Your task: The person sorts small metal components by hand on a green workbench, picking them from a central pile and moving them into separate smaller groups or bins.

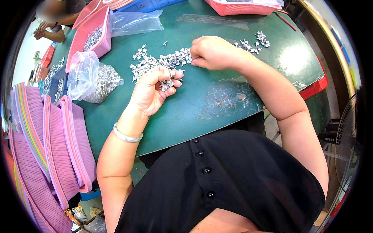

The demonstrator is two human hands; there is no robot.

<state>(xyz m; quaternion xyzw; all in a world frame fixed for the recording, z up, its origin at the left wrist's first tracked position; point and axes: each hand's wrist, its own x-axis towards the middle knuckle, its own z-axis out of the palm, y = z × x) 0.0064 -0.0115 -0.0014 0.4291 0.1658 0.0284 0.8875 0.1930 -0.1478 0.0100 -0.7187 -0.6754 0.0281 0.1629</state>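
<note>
My left hand [152,86] is palm up, its fingers curled round several small silvery metal parts [166,84]. Just beyond it lies a loose pile of the same metal parts [157,63] on the green table [178,112]. My right hand [213,53] is at the right end of that pile, its fingers bent inward and pressed together. Whatever they may pinch is hidden behind the knuckles. Smaller clusters of metal parts [248,47] lie to the right, beyond my right forearm.
A clear bag of metal parts [104,83] and a pink basket [101,46] stand at the left. Stacked purple baskets [77,143] lean by the table's left edge. A pink tray [243,9] is at the far side, a fan [347,139] at right. Another person's hand [40,31] shows far left.
</note>
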